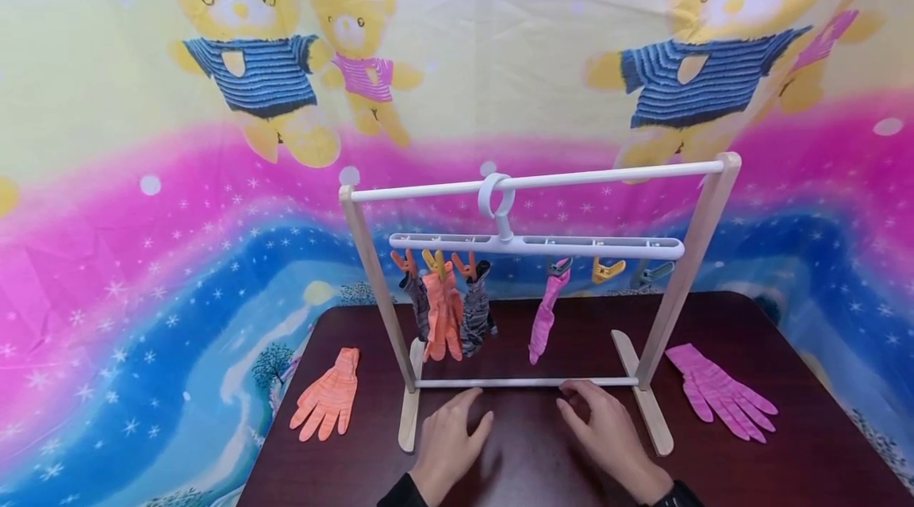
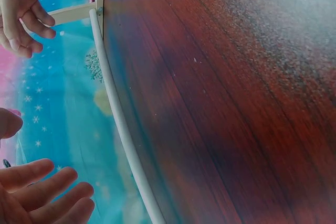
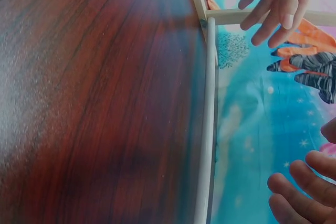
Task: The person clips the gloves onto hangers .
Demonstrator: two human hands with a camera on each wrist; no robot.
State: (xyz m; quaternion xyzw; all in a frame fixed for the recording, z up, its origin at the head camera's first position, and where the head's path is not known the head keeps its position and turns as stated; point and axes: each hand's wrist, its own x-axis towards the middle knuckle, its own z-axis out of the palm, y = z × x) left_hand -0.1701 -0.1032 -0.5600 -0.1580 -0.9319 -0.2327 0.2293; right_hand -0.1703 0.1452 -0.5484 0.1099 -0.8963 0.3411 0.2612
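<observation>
In the head view, my left hand point(image 1: 450, 435) and right hand point(image 1: 607, 432) hover apart before the rack's lower white bar point(image 1: 521, 382), fingers loosely bent, holding nothing. Above them a white clip hanger point(image 1: 600, 246) hangs by its ring from the top rod. Its left clips hold a grey-black glove point(image 1: 417, 305), an orange glove point(image 1: 444, 320) and a second grey-black glove point(image 1: 474, 320). Right of the hook, a dark green clip point(image 1: 559, 267) grips a pink glove point(image 1: 544, 320). A yellow clip point(image 1: 607, 270) and a green clip point(image 1: 653, 274) hang with nothing in them.
An orange glove point(image 1: 328, 396) lies flat on the dark red-brown table point(image 1: 528, 459), left of the wooden rack point(image 1: 685, 277). To the rack's right lies a pink glove point(image 1: 721, 392). Behind stands a bear-print cloth point(image 1: 485, 78). Wooden feet point(image 1: 410, 412) extend forward beside the hands.
</observation>
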